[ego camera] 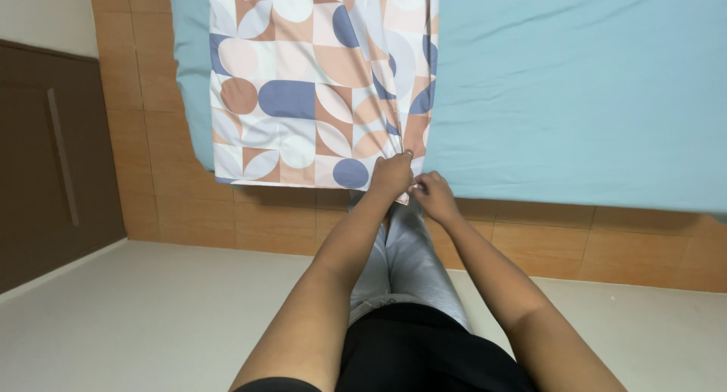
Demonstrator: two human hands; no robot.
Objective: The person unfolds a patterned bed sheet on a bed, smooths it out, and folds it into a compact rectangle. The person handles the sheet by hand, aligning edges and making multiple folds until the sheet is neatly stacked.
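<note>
View from a head-worn camera, looking down over a person's two bare forearms toward a bed. A patterned cloth, printed with rounded shapes in blue, peach, rust and white, lies spread on the left part of a pale blue bed sheet, running from the near edge of the bed away toward the far side. The bed sits on a light wooden frame, above a pale floor. A dark brown door or cabinet front stands at far left.

Both hands meet at the cloth's near right corner, at the bed's edge. The left hand is closed around the gathered, pleated edge of the cloth. The right hand, just beside it, pinches the corner tip between its fingers.

The cloth looks thin, light and soft: it bunches into narrow folds along its right side and drapes limply. It likely slides easily over the sheet and is best gripped at corners or hems.
</note>
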